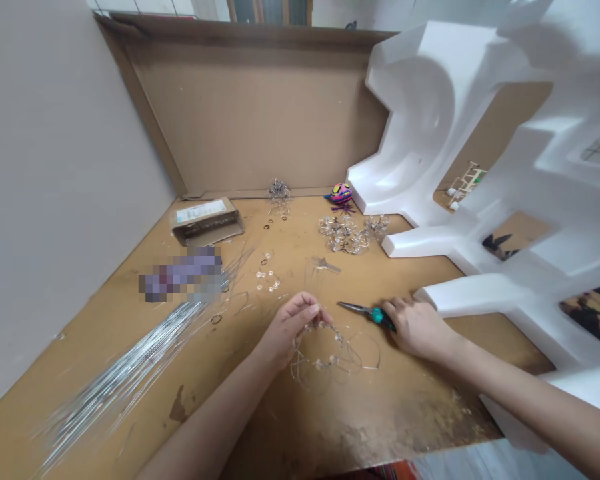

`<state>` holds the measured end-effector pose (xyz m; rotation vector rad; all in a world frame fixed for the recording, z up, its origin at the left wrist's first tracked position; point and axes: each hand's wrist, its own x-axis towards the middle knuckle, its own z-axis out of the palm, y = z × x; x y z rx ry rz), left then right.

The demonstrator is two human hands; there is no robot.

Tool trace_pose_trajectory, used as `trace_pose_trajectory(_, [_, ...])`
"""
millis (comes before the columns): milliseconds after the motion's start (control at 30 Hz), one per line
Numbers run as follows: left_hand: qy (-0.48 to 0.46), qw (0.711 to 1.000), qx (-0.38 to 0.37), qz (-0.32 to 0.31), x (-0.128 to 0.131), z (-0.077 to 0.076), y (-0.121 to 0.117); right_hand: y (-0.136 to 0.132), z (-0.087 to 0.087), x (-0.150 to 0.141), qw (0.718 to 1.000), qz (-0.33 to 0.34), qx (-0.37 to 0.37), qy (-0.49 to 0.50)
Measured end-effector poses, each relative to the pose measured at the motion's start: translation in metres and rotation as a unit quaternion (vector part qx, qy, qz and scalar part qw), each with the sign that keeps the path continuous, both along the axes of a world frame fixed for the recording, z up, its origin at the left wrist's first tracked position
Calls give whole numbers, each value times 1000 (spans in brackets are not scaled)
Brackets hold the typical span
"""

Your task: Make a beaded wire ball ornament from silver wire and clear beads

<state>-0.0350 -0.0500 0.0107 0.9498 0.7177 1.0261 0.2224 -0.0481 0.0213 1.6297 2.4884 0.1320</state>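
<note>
My left hand [300,325] pinches the upper left part of a ring of bent wire with clear beads [334,360]. Loose wire loops trail from that ring to the right, just above the table. Fingers curled, my right hand [414,325] grips the dark handles of the needle-nose pliers [363,310], which lie low over the tabletop. The pliers have a green patch near the pivot, and their jaws point left, apart from the wire ring. My right palm hides most of the handles.
A bundle of straight wires [130,373] spreads across the left. Behind are a small cardboard box [207,223], loose clear beads [269,280], a pile of beaded wire pieces [347,235] and a colourful ball-like object [341,193]. White foam packing [460,293] stands along the right side.
</note>
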Motion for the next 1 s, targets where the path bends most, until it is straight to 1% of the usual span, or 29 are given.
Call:
trace_pose_trajectory(100, [29, 999, 24, 8, -1, 1, 2, 4, 16, 10, 998, -16, -42, 44])
trace_pose_trajectory(167, [47, 998, 41, 11, -2, 1, 3, 2, 32, 14, 990, 14, -105, 95])
trace_pose_trajectory(200, [55, 997, 49, 12, -2, 0, 4, 0, 40, 14, 985, 31, -124, 115])
trace_pose_trajectory(300, [80, 995, 67, 8, -2, 0, 4, -8, 63, 5, 985, 67, -117, 109])
trace_pose_trajectory(367, [92, 993, 80, 2, -2, 0, 3, -13, 72, -5, 988, 75, -101, 86])
trace_pose_trajectory(500, [95, 991, 96, -4, -1, 1, 2, -17, 77, -17, 991, 84, -84, 55])
trace_pose_trajectory(667, [101, 990, 96, -6, -2, 1, 1, -18, 77, -17, 993, 83, -78, 29])
trace_pose_trajectory(1000, [106, 989, 106, -14, -1, 1, 1, -17, 77, -16, 992, 85, -86, 45])
